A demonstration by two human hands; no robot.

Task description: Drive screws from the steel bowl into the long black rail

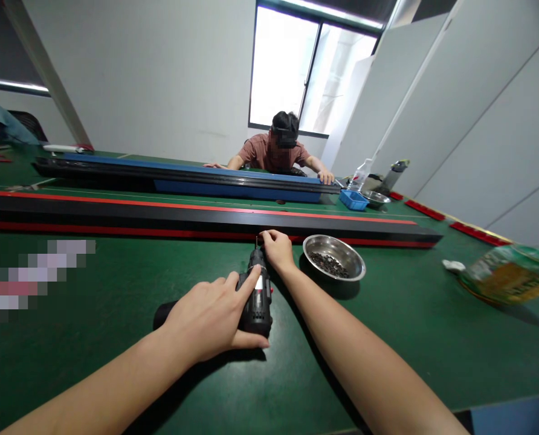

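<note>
My left hand (210,317) is wrapped round a black cordless drill (259,302) that lies on its side, its bit pointing away from me. The bit's tip is close to the red lower edge of a long black bar (192,220). Just right of the tip, my right hand (276,246) has its fingers pinched together at that same edge. Whatever its fingertips hold is too small or hidden to make out. Beside my right hand stands a steel bowl (358,266) with many small dark screws (328,264) in it.
Across the green table (387,338), a person (269,151) rests both hands on a second long bar (183,172). A blue basket (353,200), another metal bowl (376,198) and a plastic bottle (361,175) stand far right. A clear tub (509,275) is at the right.
</note>
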